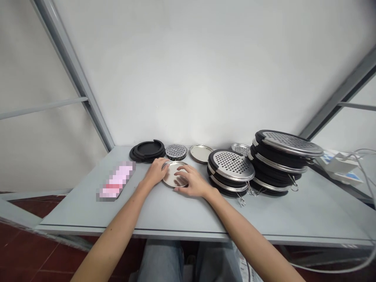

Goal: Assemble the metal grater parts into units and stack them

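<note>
A shallow, round, shiny metal plate (pixel 170 178) with a raised rim lies on the table in front of me. My left hand (pixel 156 172) grips its left edge, fingers curled at the rim. Over the plate's right side is my right hand (pixel 192 182), its fingers apart and curved above the surface; whether the fingertips touch the metal I cannot tell. Just behind are a perforated metal disc (pixel 176 151) on a dark base and another shiny plate (pixel 201 153). Black plastic rings (pixel 148 150) are stacked behind my left hand.
Right of my right hand stands a short stack of black-rimmed perforated discs (pixel 232 166) with wire clips. A taller stack (pixel 279 164) leans beside it, another perforated disc (pixel 241 149) behind. A blurred pink item (pixel 117 180) lies left. White boxes (pixel 342 166) and cables sit far right.
</note>
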The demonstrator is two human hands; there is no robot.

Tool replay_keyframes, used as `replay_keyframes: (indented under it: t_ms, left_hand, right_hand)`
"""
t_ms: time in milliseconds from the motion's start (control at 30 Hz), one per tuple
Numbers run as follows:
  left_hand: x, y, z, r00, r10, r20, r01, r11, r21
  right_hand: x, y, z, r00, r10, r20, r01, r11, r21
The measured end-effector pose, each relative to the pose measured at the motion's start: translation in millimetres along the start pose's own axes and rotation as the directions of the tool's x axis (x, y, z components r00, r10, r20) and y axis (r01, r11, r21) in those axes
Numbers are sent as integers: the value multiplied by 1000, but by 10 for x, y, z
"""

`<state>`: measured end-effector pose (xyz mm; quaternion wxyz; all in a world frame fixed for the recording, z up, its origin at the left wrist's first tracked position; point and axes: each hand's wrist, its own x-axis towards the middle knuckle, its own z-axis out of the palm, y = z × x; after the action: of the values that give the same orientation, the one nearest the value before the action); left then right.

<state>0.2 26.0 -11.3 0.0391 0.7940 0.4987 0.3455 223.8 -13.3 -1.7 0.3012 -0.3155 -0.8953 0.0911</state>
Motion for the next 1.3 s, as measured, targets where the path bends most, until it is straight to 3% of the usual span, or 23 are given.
replay_keyframes:
  t_ms: [133, 300, 433, 600, 833, 1300]
  left_hand:
    - [34, 117, -23, 998, 63, -26, -63, 998, 0]
    - [59, 176, 37, 992, 116, 51, -121, 986, 117]
    - [62, 173, 97, 988, 75, 133, -95, 985, 146]
    - [71, 177, 114, 984, 14, 177, -48, 981, 190]
    - [70, 157, 159, 990, -19, 140, -7, 982, 188]
    - [133, 141, 189, 989, 85, 120, -121, 931, 344]
  right_hand:
    - [-2, 33, 12, 998, 57, -6, -57, 998, -25]
    - [5, 64, 34, 991, 111, -74, -111, 994, -5]
    - [17, 68, 43, 983, 126, -133, -123, 992, 34]
    - [24, 55, 59, 986, 130, -103, -126, 991, 46]
    - [22, 55, 83, 989, 130, -67, -127, 991, 48]
    - [25, 59, 67, 987, 153, -38, -149, 985, 89]
